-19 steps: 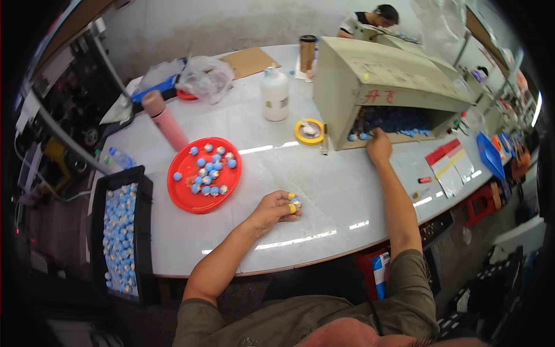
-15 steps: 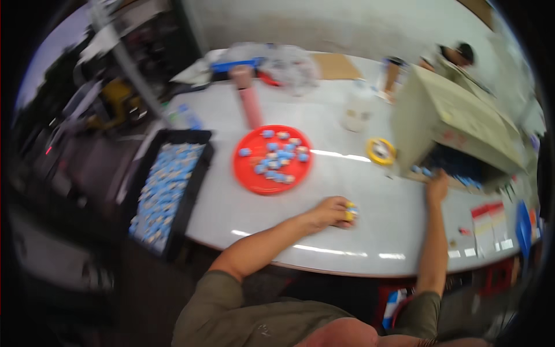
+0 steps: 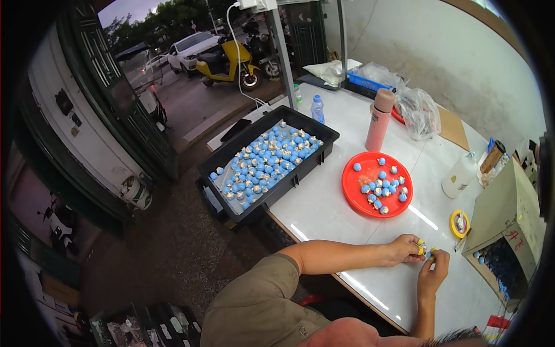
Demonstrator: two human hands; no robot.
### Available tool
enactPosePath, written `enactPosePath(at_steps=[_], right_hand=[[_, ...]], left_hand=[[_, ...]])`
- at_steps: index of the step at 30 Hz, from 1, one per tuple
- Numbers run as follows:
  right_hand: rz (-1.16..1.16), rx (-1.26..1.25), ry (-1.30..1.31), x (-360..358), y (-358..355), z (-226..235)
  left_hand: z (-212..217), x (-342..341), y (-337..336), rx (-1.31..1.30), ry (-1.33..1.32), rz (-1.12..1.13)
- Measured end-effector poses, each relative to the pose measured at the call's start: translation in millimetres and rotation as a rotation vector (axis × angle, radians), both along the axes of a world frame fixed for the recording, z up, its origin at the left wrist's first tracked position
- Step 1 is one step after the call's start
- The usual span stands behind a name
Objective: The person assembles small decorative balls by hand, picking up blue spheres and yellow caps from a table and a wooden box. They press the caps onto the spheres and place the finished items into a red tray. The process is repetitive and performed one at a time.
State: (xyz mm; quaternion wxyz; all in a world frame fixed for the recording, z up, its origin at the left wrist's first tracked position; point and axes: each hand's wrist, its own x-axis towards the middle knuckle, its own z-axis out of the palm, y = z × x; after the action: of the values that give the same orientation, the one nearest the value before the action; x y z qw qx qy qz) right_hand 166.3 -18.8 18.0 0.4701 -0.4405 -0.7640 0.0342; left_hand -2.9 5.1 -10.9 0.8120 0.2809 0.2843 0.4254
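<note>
– Both hands, please: how do they look to you?

– From my distant seat, I see the left hand holding a small blue-and-pale piece in a narrow pinch, with yellow covers on its fingers. The right hand is just beside it, fingertips close together; I cannot tell if they grip a part or only touch.

– What worries me is the pinch.

– Me also. The piece looks rounded, so with a loose hold it could slip, roll on the smooth table and fall over the edge nearest the body.

– And around the hands, from the left?

– Well to their left, the black crate carries many blue balls, some near its rim; a bump could spill them. Beyond the left hand, the red plate has loose balls, which a wide arm swing could scatter. Right of both hands, pieces lie at the mouth of the box; a hasty right hand could drag some out.
</note>
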Motion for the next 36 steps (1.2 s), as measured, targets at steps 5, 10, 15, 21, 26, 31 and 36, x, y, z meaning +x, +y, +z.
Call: enactPosePath(at_steps=[5, 10, 15, 21, 26, 31, 36], right_hand=[[0.044, -0.086, 0.017, -14.0, -12.7, -5.4], [0.104, -0.406, 0.362, -13.0, -14.4, -15.6], [0.079, -0.554, 0.485, 0.2, -6.0, -30.8], [0.049, -0.491, 0.451, 2.5, -3.4, -25.6], [0.078, -0.558, 0.518, 21.8, 8.7, -37.4], [0.2, -0.651, 0.587, 27.5, 14.7, -32.6], [0.222, -0.666, 0.663, 30.9, 10.2, -29.3]], left_hand=[[-9.0, -0.9, 4.8, 0.007, 0.031, 0.059], [-8.7, 0.7, 3.5, 0.011, 0.07, 0.079], [-2.8, -0.7, 0.4, 0.02, 0.115, 0.061], [-2.7, 2.1, 0.3, 0.025, 0.127, 0.001], [-22.3, 7.9, 13.8, -0.035, -0.014, -0.065], [-18.3, 0.9, 11.0, -0.035, 0.043, -0.006], [-2.1, -1.9, 7.2, -0.077, 0.05, -0.037]])
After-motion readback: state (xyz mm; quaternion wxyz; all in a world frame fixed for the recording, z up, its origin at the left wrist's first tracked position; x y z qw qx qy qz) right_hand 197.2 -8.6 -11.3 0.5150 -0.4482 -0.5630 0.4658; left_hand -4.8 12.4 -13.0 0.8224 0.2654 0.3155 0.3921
